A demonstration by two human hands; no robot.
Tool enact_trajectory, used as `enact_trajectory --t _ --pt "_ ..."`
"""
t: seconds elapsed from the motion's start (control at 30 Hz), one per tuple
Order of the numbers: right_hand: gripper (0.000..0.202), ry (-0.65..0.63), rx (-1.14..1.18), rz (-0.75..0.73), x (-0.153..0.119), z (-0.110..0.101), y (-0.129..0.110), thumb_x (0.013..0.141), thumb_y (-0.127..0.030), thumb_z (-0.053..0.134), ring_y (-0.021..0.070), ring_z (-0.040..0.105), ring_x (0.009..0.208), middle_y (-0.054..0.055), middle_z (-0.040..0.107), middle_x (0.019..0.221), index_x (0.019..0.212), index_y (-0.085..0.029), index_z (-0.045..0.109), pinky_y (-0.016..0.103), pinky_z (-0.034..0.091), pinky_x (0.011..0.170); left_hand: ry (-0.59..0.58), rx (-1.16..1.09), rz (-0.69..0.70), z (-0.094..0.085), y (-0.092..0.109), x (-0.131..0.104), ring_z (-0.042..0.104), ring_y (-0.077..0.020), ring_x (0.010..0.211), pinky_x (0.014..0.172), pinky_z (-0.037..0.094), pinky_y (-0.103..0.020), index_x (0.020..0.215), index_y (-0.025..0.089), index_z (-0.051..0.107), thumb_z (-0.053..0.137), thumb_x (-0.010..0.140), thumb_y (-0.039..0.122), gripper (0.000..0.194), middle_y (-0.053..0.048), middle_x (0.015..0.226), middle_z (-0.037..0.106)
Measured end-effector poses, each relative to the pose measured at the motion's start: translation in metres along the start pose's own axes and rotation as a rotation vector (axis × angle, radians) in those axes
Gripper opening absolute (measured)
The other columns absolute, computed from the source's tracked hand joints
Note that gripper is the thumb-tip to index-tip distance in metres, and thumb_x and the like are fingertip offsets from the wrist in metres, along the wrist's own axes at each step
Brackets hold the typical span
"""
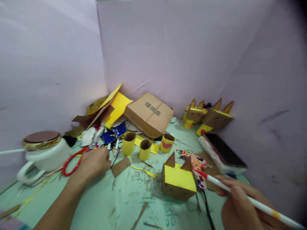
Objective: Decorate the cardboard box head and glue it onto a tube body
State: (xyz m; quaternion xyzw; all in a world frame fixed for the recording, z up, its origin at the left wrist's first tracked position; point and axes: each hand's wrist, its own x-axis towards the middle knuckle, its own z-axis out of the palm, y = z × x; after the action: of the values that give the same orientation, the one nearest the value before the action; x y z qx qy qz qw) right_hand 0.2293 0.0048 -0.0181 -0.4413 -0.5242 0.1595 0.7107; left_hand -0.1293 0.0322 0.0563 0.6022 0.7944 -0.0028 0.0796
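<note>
Diagonally, the marker [261, 206] lies between the right hand's fingers [241, 198].

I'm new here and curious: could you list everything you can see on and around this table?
Lidded mug: one, white, brown-and-gold lid, left
Scissors: one, red-handled, by left hand
Card sheets: several, yellow and brown, back left
Packet: one, blue, before the sheets
Cardboard box: one, brown, back centre
Tubes: three, yellow, centre
Eared box: one, yellow-topped brown, front
Eared figures: at least two, yellow and brown, back right
Phone-like slab: one, black, right, on a white box
Cable: one, black, front right
Scraps: many, brown and yellow, scattered
Table: one, green, underneath
Walls: pale lilac, around
Marker: one, white, red-tipped, in right hand
Left hand: one, bare, left
Right hand: one, bare, right
</note>
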Motion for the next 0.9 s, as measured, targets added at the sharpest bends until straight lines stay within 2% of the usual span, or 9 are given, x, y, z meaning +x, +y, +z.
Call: enact_trajectory --t 0.07,0.1,0.17,0.2,0.27,0.33,0.47,0.63,0.9 --pt "0.014 0.016 0.056 0.000 0.000 0.013 -0.017 0.083 -0.034 0.070 0.0204 0.063 0.059 0.004 0.068 0.068 0.081 -0.020 0.073 0.032 0.049 0.056 0.035 -0.070 0.088 -0.002 0.007 -0.006 0.067 -0.0350 0.079 0.061 0.043 -0.036 0.068 0.018 0.067 0.049 0.079 0.030 0.024 -0.016 0.078 0.074" --pt "0.014 -0.028 0.076 0.025 0.000 0.018 -0.022 0.084 -0.033 0.069 0.0196 0.063 0.057 0.004 0.069 0.068 0.081 -0.020 0.074 0.031 0.049 0.055 0.032 -0.165 0.169 -0.002 0.013 -0.010 0.067 -0.0296 0.075 0.062 0.044 -0.034 0.074 0.020 0.068 0.045 0.083 0.035 0.029 -0.011 0.076 0.074" --pt "0.017 -0.088 0.101 0.045 0.001 0.024 -0.026 0.088 -0.034 0.065 0.0182 0.063 0.055 0.003 0.067 0.063 0.081 -0.020 0.074 0.029 0.049 0.054 -0.042 -0.568 0.354 0.004 0.029 -0.022 0.064 -0.0217 0.060 0.057 0.045 -0.029 0.075 0.021 0.067 0.047 0.084 0.045 0.033 -0.004 0.064 0.069" --pt "0.019 -0.122 0.113 0.058 0.000 0.026 -0.027 0.089 -0.034 0.063 0.0181 0.063 0.055 0.002 0.066 0.061 0.082 -0.019 0.074 0.028 0.050 0.054 -0.120 -0.724 0.422 0.009 0.038 -0.030 0.061 -0.0188 0.053 0.053 0.045 -0.027 0.074 0.021 0.066 0.050 0.082 0.046 0.031 -0.001 0.059 0.066" --pt "0.021 -0.181 0.146 0.068 -0.001 0.027 -0.028 0.091 -0.034 0.060 0.0175 0.062 0.054 0.002 0.064 0.059 0.084 -0.019 0.073 0.027 0.049 0.052 -0.174 -0.903 0.520 0.019 0.057 -0.045 0.061 -0.0173 0.055 0.053 0.047 -0.025 0.074 0.021 0.067 0.055 0.081 0.044 0.028 -0.001 0.063 0.066" --pt "0.019 -0.241 0.186 0.067 -0.004 0.028 -0.030 0.092 -0.031 0.059 0.0163 0.061 0.052 0.002 0.064 0.058 0.086 -0.019 0.073 0.025 0.048 0.049 -0.205 -0.966 0.582 0.028 0.073 -0.056 0.061 -0.0175 0.061 0.055 0.048 -0.025 0.074 0.019 0.068 0.057 0.081 0.042 0.026 -0.003 0.066 0.066" --pt "0.019 -0.337 0.221 0.087 -0.012 0.032 -0.038 0.092 -0.031 0.059 0.0144 0.061 0.051 0.001 0.065 0.058 0.083 -0.021 0.073 0.021 0.046 0.048 -0.237 -1.085 0.561 0.040 0.089 -0.063 0.057 -0.0145 0.059 0.054 0.046 -0.023 0.076 0.016 0.069 0.060 0.082 0.037 0.024 -0.003 0.069 0.063" --pt "0.030 -0.344 0.132 0.287 -0.019 0.036 -0.050 0.089 -0.045 0.062 0.0137 0.058 0.059 0.000 0.062 0.060 0.072 -0.021 0.071 0.022 0.043 0.056 -0.205 -1.190 0.590 0.047 0.090 -0.060 0.056 -0.0126 0.059 0.054 0.045 -0.020 0.077 0.018 0.072 0.062 0.083 0.031 0.018 -0.001 0.068 0.063" --pt "0.032 -0.424 0.143 0.278 -0.019 0.035 -0.053 0.090 -0.046 0.060 0.0147 0.055 0.060 0.000 0.061 0.062 0.071 -0.021 0.070 0.025 0.040 0.059 -0.034 -1.038 0.707 0.047 0.085 -0.062 0.060 -0.0144 0.065 0.060 0.045 -0.022 0.080 0.021 0.074 0.061 0.087 0.031 0.017 -0.001 0.071 0.068"
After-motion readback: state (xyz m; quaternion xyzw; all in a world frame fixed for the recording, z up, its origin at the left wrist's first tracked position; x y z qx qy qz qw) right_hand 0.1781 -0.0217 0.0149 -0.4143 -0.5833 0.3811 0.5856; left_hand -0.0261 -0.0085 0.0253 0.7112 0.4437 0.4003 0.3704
